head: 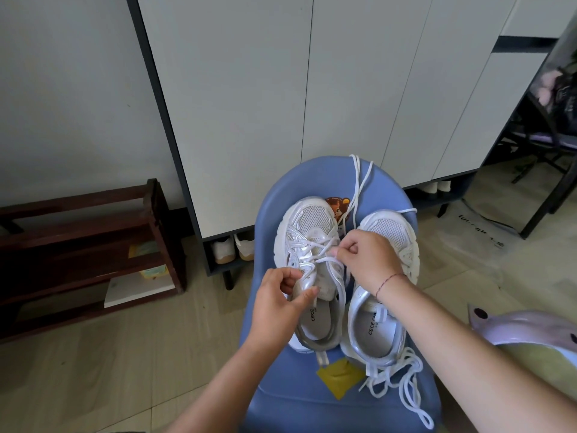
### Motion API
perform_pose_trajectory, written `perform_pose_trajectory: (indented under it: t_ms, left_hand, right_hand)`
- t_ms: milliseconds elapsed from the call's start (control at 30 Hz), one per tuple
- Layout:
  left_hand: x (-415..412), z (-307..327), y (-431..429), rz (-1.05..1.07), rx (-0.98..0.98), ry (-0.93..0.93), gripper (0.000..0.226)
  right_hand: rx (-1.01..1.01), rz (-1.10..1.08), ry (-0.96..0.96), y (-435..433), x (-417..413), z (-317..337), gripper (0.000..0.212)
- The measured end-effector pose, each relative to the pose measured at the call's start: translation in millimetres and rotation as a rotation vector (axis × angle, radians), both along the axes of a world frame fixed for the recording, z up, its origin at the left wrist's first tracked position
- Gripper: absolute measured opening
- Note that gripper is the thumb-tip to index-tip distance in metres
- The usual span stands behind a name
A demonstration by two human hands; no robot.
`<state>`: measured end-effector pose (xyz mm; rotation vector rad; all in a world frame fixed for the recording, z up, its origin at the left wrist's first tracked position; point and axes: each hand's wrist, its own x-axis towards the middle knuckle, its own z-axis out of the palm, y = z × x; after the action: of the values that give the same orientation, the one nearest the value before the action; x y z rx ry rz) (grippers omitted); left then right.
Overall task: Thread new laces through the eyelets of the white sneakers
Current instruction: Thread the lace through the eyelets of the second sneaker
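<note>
Two white sneakers stand side by side on a blue chair (274, 195), toes pointing away from me. The left sneaker (307, 226) has a white lace (315, 243) crossing its lower eyelets. My left hand (281, 303) pinches the sneaker's silver eyelet edge beside the tongue. My right hand (367, 259) pinches the lace at the sneaker's right eyelet row and hides part of the right sneaker (373, 326). The lace's free lengths (357, 179) run over the chair back. A second white lace (402, 382) lies bunched on the seat by the right sneaker's heel.
A yellow paper (338, 378) lies on the seat in front of the shoes. A white cabinet (281, 89) stands behind the chair with shoes under it. A dark wooden rack (87, 245) is at the left, a pale purple stool (530, 329) at the right.
</note>
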<state>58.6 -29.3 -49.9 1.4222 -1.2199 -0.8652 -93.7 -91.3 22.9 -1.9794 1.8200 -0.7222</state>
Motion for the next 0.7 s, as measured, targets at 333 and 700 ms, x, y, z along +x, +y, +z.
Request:
perform_pose_trajectory:
  t_ms: [333, 700]
  left_hand:
    - [-2, 1, -1, 0.000, -0.009, 0.002, 0.027]
    - [-1, 4, 1, -0.005, -0.013, -0.012, 0.028]
  right_hand:
    - [-0.078, 0.130, -0.092, -10, -3, 23, 0.004]
    - [-0.010, 0.363, 0.329, -14, 22, 7, 0.010]
